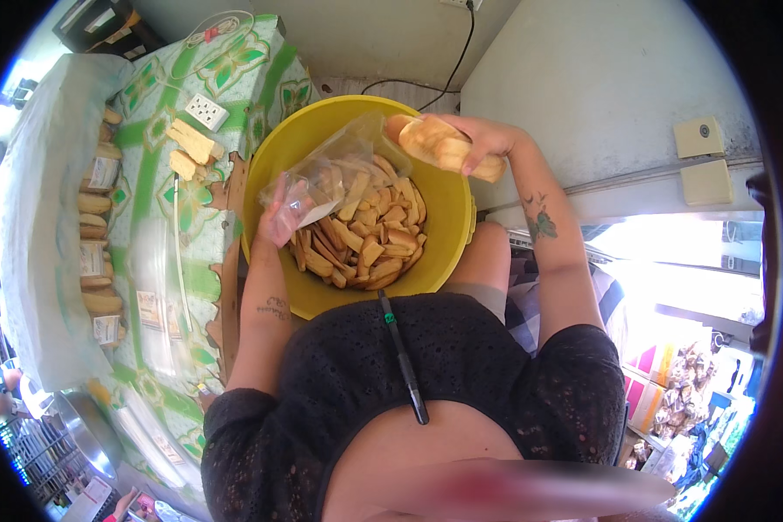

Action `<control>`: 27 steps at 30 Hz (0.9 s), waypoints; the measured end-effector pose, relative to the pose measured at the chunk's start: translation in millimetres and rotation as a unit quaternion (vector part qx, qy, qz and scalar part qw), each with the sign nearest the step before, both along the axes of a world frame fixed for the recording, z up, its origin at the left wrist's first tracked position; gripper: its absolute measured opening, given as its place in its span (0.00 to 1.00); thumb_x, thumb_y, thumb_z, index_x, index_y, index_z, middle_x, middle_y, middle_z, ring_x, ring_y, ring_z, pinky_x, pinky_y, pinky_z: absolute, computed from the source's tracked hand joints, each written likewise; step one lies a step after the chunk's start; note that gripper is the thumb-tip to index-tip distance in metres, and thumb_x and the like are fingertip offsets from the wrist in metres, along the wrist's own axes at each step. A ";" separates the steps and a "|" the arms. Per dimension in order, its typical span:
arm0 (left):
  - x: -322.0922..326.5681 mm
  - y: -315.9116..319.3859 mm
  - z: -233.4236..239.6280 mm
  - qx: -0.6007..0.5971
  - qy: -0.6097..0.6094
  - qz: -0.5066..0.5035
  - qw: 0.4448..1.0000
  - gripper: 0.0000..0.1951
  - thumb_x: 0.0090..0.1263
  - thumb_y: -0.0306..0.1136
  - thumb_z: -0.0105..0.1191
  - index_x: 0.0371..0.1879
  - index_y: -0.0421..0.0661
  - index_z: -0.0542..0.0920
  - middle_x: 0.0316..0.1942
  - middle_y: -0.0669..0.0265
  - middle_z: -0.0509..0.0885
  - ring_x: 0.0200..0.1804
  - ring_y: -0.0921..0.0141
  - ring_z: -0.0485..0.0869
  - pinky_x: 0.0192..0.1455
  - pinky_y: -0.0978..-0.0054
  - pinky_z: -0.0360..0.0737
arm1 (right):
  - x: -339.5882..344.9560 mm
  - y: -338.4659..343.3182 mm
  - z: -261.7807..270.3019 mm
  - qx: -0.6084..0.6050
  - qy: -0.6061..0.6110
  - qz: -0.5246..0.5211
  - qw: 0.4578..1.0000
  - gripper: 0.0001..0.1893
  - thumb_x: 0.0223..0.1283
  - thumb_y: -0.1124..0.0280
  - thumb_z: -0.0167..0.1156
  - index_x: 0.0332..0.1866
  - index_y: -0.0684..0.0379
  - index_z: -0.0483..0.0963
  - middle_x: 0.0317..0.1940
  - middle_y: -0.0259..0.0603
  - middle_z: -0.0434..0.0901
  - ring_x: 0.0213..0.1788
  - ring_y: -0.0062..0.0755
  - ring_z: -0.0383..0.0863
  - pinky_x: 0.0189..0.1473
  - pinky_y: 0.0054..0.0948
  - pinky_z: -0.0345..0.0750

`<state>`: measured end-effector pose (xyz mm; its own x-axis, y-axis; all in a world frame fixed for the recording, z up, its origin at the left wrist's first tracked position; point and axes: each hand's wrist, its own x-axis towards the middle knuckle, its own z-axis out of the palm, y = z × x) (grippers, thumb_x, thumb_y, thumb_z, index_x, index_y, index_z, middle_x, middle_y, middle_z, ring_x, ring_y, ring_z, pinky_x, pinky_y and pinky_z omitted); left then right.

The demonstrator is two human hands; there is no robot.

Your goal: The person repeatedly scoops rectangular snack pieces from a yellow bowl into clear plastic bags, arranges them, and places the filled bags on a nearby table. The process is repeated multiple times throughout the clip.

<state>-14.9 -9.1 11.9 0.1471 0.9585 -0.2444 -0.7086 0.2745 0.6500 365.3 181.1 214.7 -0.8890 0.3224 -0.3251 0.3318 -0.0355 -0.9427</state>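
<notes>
A clear plastic bag (346,156) with a white label is held at one end by my left hand (286,212), over a large yellow tub (453,254). Many long slices of bread (365,241) lie inside the tub. Above the tub's right rim, my right hand (489,143) grips a small stack of browned bread pieces (434,143); the stack's left end is beside the far edge of the bag. Whether any bread is inside the bag cannot be told.
Left stands a table with a green and white cloth (202,261), bearing a power strip (207,112), bread pieces (194,142), empty labelled bags (160,307) and packed bread (93,258). A white cabinet (600,85) rises at the right. A black cable (463,59) runs down behind.
</notes>
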 end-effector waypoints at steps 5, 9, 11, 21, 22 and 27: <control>4.4 1.1 2.7 -0.003 0.041 -0.046 0.998 0.56 0.39 0.72 0.59 0.71 0.68 0.49 0.71 0.65 0.54 0.61 0.58 0.68 0.65 0.56 0.62 | -44.0 -20.0 36.8 0.550 -0.210 0.123 0.799 0.47 0.30 0.73 0.68 0.67 0.52 0.59 0.57 0.45 0.69 0.61 0.42 0.65 0.57 0.34 0.72; 9.5 0.1 6.0 -0.009 0.004 -0.050 0.999 0.55 0.41 0.73 0.57 0.71 0.67 0.48 0.71 0.66 0.54 0.60 0.58 0.68 0.65 0.54 0.62 | -71.3 -46.7 43.4 0.653 -0.225 0.148 0.708 0.43 0.33 0.71 0.68 0.65 0.50 0.62 0.57 0.45 0.69 0.61 0.44 0.65 0.55 0.34 0.74; 9.2 -0.2 8.2 0.001 -0.006 -0.047 0.999 0.54 0.43 0.72 0.56 0.71 0.67 0.48 0.71 0.66 0.54 0.60 0.58 0.68 0.65 0.54 0.63 | -74.4 -46.7 48.3 0.645 -0.204 0.155 0.720 0.44 0.31 0.70 0.68 0.65 0.51 0.61 0.57 0.44 0.69 0.61 0.44 0.66 0.56 0.34 0.73; 3.8 2.1 -9.5 0.003 0.039 0.029 0.999 0.45 0.54 0.68 0.51 0.70 0.65 0.51 0.71 0.64 0.52 0.63 0.60 0.65 0.66 0.62 0.62 | -19.6 10.9 39.0 0.005 0.004 0.060 0.998 0.56 0.21 0.77 0.71 0.70 0.55 0.53 0.62 0.43 0.66 0.63 0.40 0.65 0.65 0.32 0.63; 2.5 1.9 -11.8 0.011 0.034 0.014 0.999 0.46 0.54 0.67 0.52 0.70 0.68 0.49 0.72 0.66 0.51 0.62 0.60 0.66 0.65 0.60 0.63 | -21.3 11.7 35.0 0.097 -0.041 0.081 0.991 0.56 0.22 0.76 0.71 0.69 0.54 0.54 0.61 0.43 0.66 0.63 0.40 0.65 0.64 0.32 0.64; -0.9 -0.1 -11.0 -0.038 0.015 -0.034 0.999 0.51 0.48 0.71 0.53 0.71 0.70 0.46 0.72 0.69 0.49 0.61 0.60 0.66 0.64 0.55 0.63 | -42.1 -4.9 35.8 0.524 -0.232 0.150 0.806 0.51 0.26 0.72 0.70 0.68 0.51 0.58 0.57 0.43 0.69 0.62 0.42 0.65 0.58 0.33 0.72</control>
